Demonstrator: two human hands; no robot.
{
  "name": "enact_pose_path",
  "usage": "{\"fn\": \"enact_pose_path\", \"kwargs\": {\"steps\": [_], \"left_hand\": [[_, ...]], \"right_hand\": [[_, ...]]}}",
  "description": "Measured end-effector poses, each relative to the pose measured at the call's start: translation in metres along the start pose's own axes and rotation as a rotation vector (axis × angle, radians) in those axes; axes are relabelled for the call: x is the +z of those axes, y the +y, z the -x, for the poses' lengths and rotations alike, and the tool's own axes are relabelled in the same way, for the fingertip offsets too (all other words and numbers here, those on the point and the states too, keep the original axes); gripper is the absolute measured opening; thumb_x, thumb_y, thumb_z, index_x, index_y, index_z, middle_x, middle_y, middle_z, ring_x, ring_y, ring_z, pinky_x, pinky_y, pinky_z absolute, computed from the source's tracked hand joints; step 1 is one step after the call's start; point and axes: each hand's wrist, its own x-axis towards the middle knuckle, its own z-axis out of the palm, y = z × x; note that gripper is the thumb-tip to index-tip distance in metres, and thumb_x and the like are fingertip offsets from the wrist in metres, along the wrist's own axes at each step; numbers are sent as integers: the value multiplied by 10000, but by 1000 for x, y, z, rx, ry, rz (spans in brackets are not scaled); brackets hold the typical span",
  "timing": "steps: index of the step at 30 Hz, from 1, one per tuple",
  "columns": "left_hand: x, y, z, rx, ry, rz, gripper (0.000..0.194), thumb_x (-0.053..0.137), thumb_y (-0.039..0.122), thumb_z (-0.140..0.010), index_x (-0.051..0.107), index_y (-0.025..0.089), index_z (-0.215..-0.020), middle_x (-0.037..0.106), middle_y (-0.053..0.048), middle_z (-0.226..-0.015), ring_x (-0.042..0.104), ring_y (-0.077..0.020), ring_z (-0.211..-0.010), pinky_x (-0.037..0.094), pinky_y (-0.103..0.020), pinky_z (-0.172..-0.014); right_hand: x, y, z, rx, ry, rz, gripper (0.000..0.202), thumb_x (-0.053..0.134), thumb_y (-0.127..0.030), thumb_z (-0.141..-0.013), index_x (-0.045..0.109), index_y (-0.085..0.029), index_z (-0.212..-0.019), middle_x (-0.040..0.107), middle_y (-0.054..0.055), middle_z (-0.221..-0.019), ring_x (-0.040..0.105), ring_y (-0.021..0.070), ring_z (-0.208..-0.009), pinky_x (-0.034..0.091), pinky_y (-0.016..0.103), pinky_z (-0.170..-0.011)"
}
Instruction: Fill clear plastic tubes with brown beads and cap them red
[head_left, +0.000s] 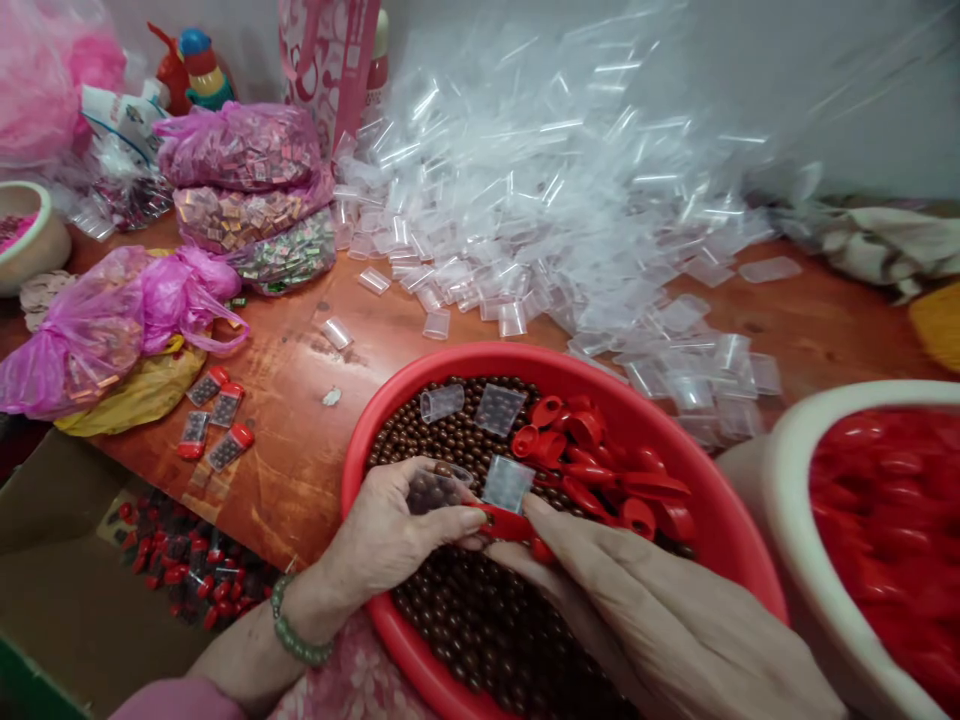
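Observation:
Over a red basin (750, 560) of brown balls (450, 610), both hands are close together. My left hand (394, 530) is closed around a clear plastic container (437, 488) with brown balls inside. Between thumb and fingers, my right hand (645, 590) grips a red cap (514, 524) at the container's end; its fingers partly hide the join. Just above the cap is a clear, square plastic piece (508, 484); I cannot tell whether it is held. Two clear containers, one of them an open tube (442, 402), lie on the balls beside several loose red caps (592, 450).
A large heap of clear containers (510, 230) spreads across the back. A white tub (787, 500) of red caps stands right. Pink bags (240, 150) and several filled, capped containers (227, 404) sit left. Below, a cardboard box (67, 600) holds more filled ones.

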Motion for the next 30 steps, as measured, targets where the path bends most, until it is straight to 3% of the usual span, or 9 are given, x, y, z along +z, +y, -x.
{"fn": "enact_pose_path", "kwargs": {"steps": [4,6,9,12,15,17,23,28,30], "left_hand": [[-2,-4,0,20,-15,55,268,787,267,-673,621,126,-830,620,12,-755,560,-84,-693,444,-207,-690],[-2,-5,0,19,-31,91,307,805,308,-668,617,129,-833,613,15,-756,563,-85,-687,456,-213,-688],[-4,-4,1,-3,-125,155,404,816,425,-660,612,130,-847,611,10,-749,584,-91,-651,488,-233,-678],[-9,-1,0,-50,-252,180,471,810,488,-659,611,127,-888,650,-33,-784,637,-128,-687,514,-262,-700],[-11,3,0,-51,-268,100,446,793,488,-683,629,126,-885,682,-63,-823,658,-154,-762,509,-275,-740],[-10,4,0,-49,-289,-6,388,785,448,-705,658,132,-891,689,-51,-835,644,-142,-789,485,-264,-771],[-6,6,-6,-126,-357,9,347,800,370,-691,670,139,-913,701,-50,-856,651,-150,-807,484,-279,-796],[-9,9,-9,-38,-332,-114,206,719,226,-753,709,145,-942,718,-47,-899,644,-147,-854,459,-263,-834],[-10,10,-9,-36,-332,-131,191,692,185,-756,718,148,-942,723,-41,-896,644,-147,-854,461,-263,-841]], "right_hand": [[5,-2,-14,-267,-80,188,567,549,-141,-922,395,-150,-1468,723,126,-1101,704,228,-948,583,320,-823],[7,-4,-17,-303,-118,248,581,484,-126,-944,316,-102,-1500,707,171,-1104,697,241,-967,591,322,-796],[4,-6,-19,-257,-151,149,595,441,-83,-935,296,-143,-1510,708,150,-1111,700,213,-973,595,279,-789],[-4,-8,-19,-80,-113,-31,501,505,-148,-922,455,-249,-1410,730,79,-1084,724,198,-906,604,256,-751],[-8,-9,-18,237,30,-286,313,572,-246,-907,596,-307,-1213,748,31,-967,731,175,-704,607,240,-623],[-9,-11,-18,370,116,-439,246,595,-276,-897,637,-311,-1137,744,29,-936,706,155,-602,595,238,-555],[-10,-21,-24,550,222,-662,245,676,-323,-839,688,-324,-1084,733,21,-832,686,169,-582,591,287,-564],[-10,-20,-28,639,231,-722,214,674,-367,-841,699,-300,-1043,702,8,-711,668,169,-582,572,286,-570],[-9,-19,-29,640,196,-719,227,671,-364,-845,691,-305,-1063,711,4,-750,670,157,-604,568,270,-593]]}}
